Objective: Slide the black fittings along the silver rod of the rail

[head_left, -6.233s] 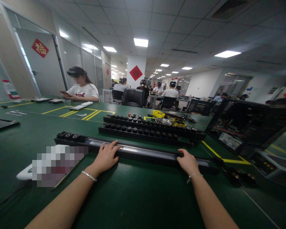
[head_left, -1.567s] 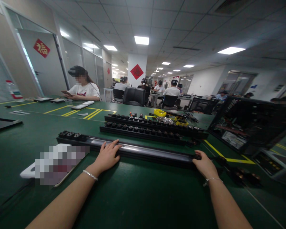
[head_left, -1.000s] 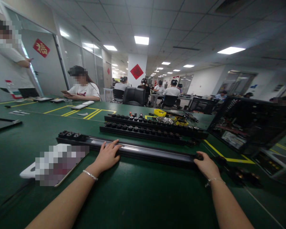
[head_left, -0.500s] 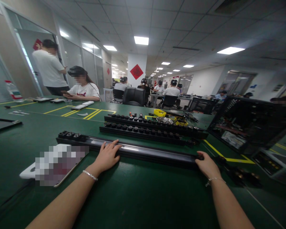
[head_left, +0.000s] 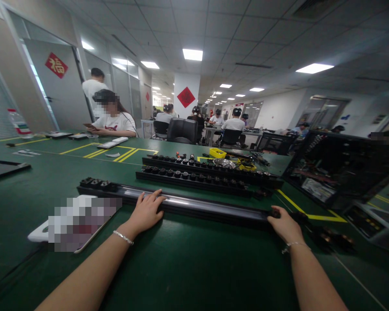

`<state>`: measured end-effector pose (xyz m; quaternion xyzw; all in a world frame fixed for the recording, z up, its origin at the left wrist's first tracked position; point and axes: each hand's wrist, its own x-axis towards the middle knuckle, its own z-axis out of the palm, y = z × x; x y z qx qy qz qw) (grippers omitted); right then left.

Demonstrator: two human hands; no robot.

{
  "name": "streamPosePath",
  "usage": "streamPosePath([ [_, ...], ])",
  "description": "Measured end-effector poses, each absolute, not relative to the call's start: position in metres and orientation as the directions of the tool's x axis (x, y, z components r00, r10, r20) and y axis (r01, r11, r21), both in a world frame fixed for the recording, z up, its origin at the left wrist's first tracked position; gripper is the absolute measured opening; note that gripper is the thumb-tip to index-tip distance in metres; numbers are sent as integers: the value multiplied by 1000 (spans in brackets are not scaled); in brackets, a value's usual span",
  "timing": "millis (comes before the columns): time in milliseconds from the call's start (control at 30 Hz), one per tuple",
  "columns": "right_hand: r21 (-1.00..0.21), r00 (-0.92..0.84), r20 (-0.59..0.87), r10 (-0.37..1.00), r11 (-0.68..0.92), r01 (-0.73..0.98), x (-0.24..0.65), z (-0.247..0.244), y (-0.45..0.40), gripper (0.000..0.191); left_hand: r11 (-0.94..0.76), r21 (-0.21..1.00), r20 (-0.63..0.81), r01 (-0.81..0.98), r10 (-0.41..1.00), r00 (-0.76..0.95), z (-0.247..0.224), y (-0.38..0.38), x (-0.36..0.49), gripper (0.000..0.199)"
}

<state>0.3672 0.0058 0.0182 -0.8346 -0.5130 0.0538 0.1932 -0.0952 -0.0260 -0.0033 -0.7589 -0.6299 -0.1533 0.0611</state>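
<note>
A long black power strip housing (head_left: 194, 204) lies across the green table in front of me, a few socket modules (head_left: 95, 183) set in its left end. My left hand (head_left: 148, 211) rests on the housing left of its middle, fingers spread over the top and thumb along the near side. At the right end, my right hand (head_left: 285, 224) has closed its fingers on a small black socket module (head_left: 275, 212), partly hidden by the hand. Whether that module sits inside the channel I cannot tell. Loose dark modules (head_left: 335, 239) lie right of this hand, blurred.
Two strips (head_left: 194, 178) filled with sockets lie behind the housing. Yellow bins (head_left: 217, 153) stand beyond them. An open computer case (head_left: 337, 168) is at right, a phone (head_left: 97, 224) at near left. Across the table sits a person (head_left: 115, 119) holding a phone.
My right hand has shifted very slightly to the right with the socket module. The left hand stays put. In the background, a standing person has moved right, behind the seated one.
</note>
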Motion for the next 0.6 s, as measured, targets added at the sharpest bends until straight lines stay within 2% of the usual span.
streamPosePath([
  [133,-397,473,111,874,-397,827,372,15,7,55,-200,105,317,974,935,158,-4,-26,-96,47],
  [367,-328,472,131,872,-412,850,376,15,6,56,-201,111,319,973,935,157,-4,-26,-95,47],
  [600,-361,501,114,858,-434,826,380,12,7,53,-202,108,317,973,935,159,-2,-27,-94,47],
])
